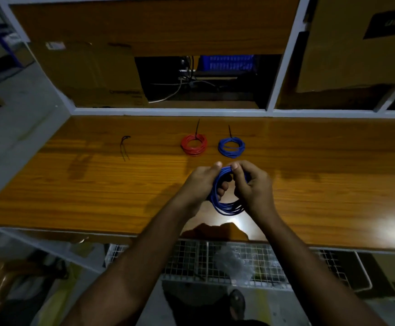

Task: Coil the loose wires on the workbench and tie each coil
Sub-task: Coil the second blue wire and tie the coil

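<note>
**Two coils tied, a third in hand**

Two coils look finished. A red coil [194, 145] and a blue coil [231, 147] lie side by side toward the back of the bench [74, 184], close together but apart, each with a dark tie tail sticking up from its far edge — both seem wound and cinched.

The third wire is the one being worked. A blue bundle [224, 198] is held just above the bench, near its front edge and nearer than the two tied coils. The left hand [203, 182] grips the left side of the loop, fingers curled through its middle and thumb up over the top. The right hand [253, 187] closes on the right side, thumb and forefinger pinching the strands at the top where the two thumbs nearly meet. The turns look gathered but loose at the bottom, where several strands fan apart. No tie is visible on it.

Off to the left, well apart from the coils, lie spare ties [125, 148] — thin, dark, hard to count in this dim light.

So, by my reading: winding of the third coil is about done, and it has yet to be tied. No other loose wire shows on the bench.
</note>
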A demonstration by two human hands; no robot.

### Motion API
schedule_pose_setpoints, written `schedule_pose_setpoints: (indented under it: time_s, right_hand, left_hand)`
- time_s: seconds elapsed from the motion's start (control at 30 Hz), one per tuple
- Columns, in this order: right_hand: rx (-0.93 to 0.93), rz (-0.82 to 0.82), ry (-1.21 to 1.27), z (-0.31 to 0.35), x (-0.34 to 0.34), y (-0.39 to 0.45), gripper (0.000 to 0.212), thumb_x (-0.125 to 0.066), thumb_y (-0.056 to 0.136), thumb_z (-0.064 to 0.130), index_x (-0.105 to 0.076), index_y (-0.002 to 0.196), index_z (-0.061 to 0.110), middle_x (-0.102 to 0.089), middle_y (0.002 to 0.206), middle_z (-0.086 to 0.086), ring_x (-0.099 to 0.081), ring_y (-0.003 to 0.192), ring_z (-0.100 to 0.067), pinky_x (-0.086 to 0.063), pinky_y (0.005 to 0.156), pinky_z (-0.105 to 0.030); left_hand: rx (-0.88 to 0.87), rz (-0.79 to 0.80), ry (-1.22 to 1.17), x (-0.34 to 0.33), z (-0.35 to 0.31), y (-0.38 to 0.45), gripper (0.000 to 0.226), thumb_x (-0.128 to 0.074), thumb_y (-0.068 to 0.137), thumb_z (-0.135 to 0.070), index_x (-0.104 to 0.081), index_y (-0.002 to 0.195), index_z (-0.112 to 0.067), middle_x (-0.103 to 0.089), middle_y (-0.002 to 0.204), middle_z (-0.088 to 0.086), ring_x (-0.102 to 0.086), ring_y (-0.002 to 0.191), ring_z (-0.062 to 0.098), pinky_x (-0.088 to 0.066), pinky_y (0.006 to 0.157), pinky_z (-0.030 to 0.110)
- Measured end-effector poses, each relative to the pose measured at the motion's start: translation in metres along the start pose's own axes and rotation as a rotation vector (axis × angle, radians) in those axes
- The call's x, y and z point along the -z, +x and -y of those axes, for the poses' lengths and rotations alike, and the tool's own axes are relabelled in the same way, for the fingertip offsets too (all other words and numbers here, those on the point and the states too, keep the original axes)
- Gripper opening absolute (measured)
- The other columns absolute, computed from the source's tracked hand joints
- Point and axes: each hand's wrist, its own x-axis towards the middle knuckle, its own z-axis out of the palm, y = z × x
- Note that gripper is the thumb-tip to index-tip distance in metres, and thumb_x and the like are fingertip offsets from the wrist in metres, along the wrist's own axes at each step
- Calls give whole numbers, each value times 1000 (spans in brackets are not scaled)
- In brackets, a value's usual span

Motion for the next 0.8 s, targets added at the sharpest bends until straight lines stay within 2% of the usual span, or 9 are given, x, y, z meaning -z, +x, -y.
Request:
schedule_pose_setpoints:
  time_s: [0.2, 0.23, 0.33, 0.4, 0.43, 0.5, 0.57, 0.67, 0.8]
  right_hand:
    - [-60, 27, 94, -25, -34, 38, 23, -49, 105, 24, -66, 98, 11, -65, 76, -1, -60, 55, -17, -49, 50, -45]
    - [-61, 54, 93, -28, -40, 42, 21, -48, 105, 22, -66, 101, 11, -65, 78, 1, -60, 56, -16, -49, 50, -43]
    - [18, 179, -70, -36, -58, 53, 25, -45, 105, 19, -63, 122, 12, -64, 95, 5, -59, 78, -4, -43, 67, -16]
    - [38, 287, -204, -39, -72, 59, 33, -42, 105, 25, -57, 131, 12, -60, 112, -2, -56, 95, -10, -40, 77, -12]
    - [31, 334, -267, -39, -79, 62, 35, -41, 105, 31, -55, 131, 14, -58, 114, -3, -55, 96, -14, -43, 77, -19]
    - [28, 348, -382, -37, -93, 69, 30, -39, 103, 35, -54, 119, 15, -54, 103, -2, -54, 85, -19, -47, 68, -36]
    - [43, 290, -433, -32, -108, 78, 18, -41, 102, 30, -52, 105, 16, -50, 90, 1, -50, 74, -19, -45, 59, -41]
    - [17, 226, -448, -21, -138, 88, 13, -45, 103, 25, -51, 93, 18, -47, 80, 5, -48, 68, -16, -42, 57, -36]
    - [3, 112, -236, 4, -189, 85, 27, -46, 105, 21, -51, 80, 14, -47, 69, 7, -46, 62, -6, -32, 56, -21]
  left_hand:
    - [95, -229, 79, 9, 1, 50, 42, -31, 108, -37, -53, 81, -13, -49, 62, -1, -42, 48, 11, -35, 45, 22]
    - [117, -258, 81, 13, 3, 58, 40, -33, 107, -37, -52, 81, -13, -45, 60, -1, -39, 46, 10, -32, 44, 23]
    - [193, -354, 61, 31, 11, 79, 35, -38, 106, -33, -52, 83, -12, -39, 58, 0, -32, 42, 11, -24, 42, 23]
    - [199, -370, 83, 46, 16, 91, 34, -39, 105, -32, -55, 85, -10, -40, 57, 0, -33, 42, 12, -24, 43, 24]
    - [189, -358, 85, 54, 18, 95, 34, -39, 105, -32, -56, 84, -11, -40, 57, 0, -33, 43, 12, -24, 45, 24]
    - [164, -311, 56, 71, 21, 101, 35, -38, 105, -32, -53, 79, -12, -39, 56, -1, -33, 43, 12, -24, 45, 24]
    - [142, -242, -31, 88, 22, 105, 38, -38, 106, -30, -49, 74, -12, -38, 54, -1, -32, 41, 12, -25, 44, 22]
    - [198, -120, -242, 122, 23, 106, 41, -42, 106, -32, -48, 69, -13, -40, 48, -3, -38, 39, 12, -31, 42, 21]
    - [328, 137, -411, 193, 28, 108, 41, -38, 105, -40, -51, 77, -14, -32, 44, -9, -31, 35, 7, -34, 40, 22]
